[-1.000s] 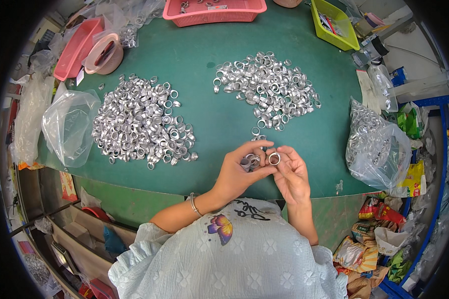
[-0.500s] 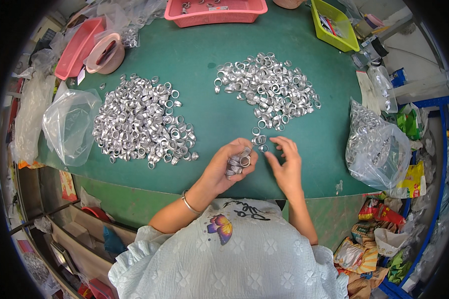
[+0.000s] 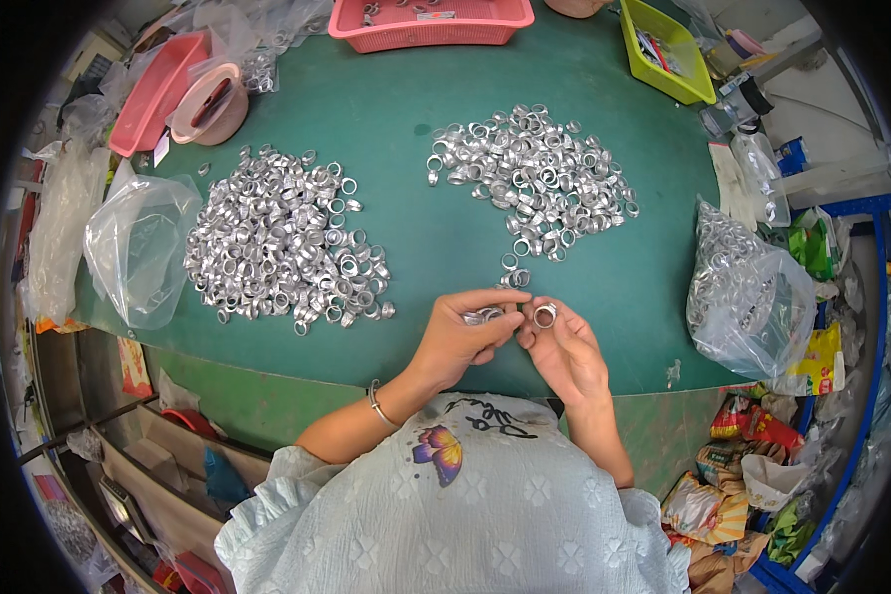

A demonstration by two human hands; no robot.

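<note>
from my feed: dark script lettering point(image 3: 493, 418), foreshortened, across the chest of the pale blue shirt point(image 3: 436, 540). colourful packets point(image 3: 757, 424) at right bear print too small for me to make out.

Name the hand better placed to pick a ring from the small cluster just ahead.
Probably the right hand: it pinches just one ring, which it would have to part with first, and lies near the small cluster. The left hand is curled around several rings.

Palmed rings point(image 3: 483, 316): partly hidden by the left hand point(image 3: 455, 340); we can't count them.
Left ring pile point(image 3: 282, 243): finer detail too small for us to tell.
Pink basket point(image 3: 434, 40): cut off at the top.
</note>
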